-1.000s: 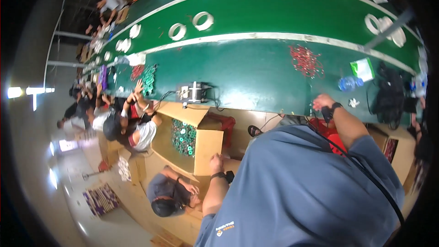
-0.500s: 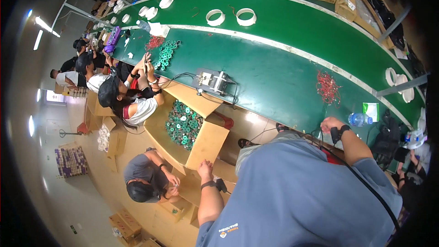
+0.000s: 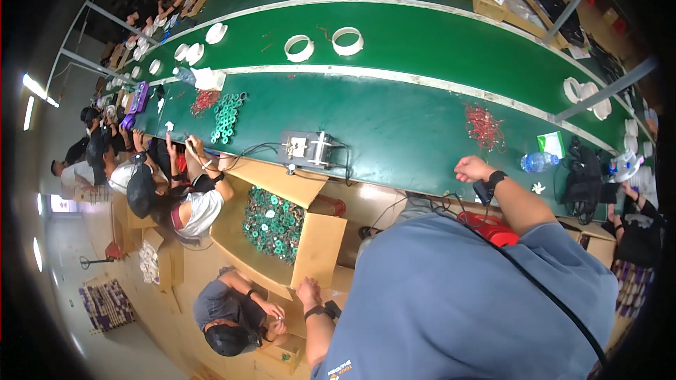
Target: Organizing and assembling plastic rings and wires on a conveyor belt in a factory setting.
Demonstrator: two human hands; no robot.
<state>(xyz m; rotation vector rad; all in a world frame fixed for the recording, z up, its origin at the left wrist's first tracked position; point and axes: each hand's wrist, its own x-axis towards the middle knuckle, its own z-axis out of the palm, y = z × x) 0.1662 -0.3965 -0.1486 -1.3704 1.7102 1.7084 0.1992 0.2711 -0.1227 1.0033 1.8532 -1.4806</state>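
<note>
My right hand [image 3: 473, 169] hovers at the near edge of the green worktable [image 3: 401, 148], its fingers curled in, with nothing visible in them. The nearest thing beyond it is a tangle of red wires [image 3: 484, 129]. My left hand [image 3: 308, 293] is low at my left side, fingers bent in, by the lower edge of a flap on a large cardboard box [image 3: 320, 250]. I see nothing in it, and I cannot tell whether it touches the flap. Green ring-shaped parts [image 3: 273, 225] fill the box. Both wrists wear black bands.
A metal fixture with cables [image 3: 306, 149] stands on the table, near green rings [image 3: 227, 118] and a water bottle [image 3: 539, 162]. White rings [image 3: 347, 41] lie on the green conveyor [image 3: 422, 39]. One person [image 3: 229, 309] crouches left; another [image 3: 186, 200] sits at the table. A red stool [image 3: 493, 229] stands beside me.
My view has shifted, so the table and boxes appear further left. My right hand has drawn away from the bottle side, still curled. The seated person's hands have moved apart.
</note>
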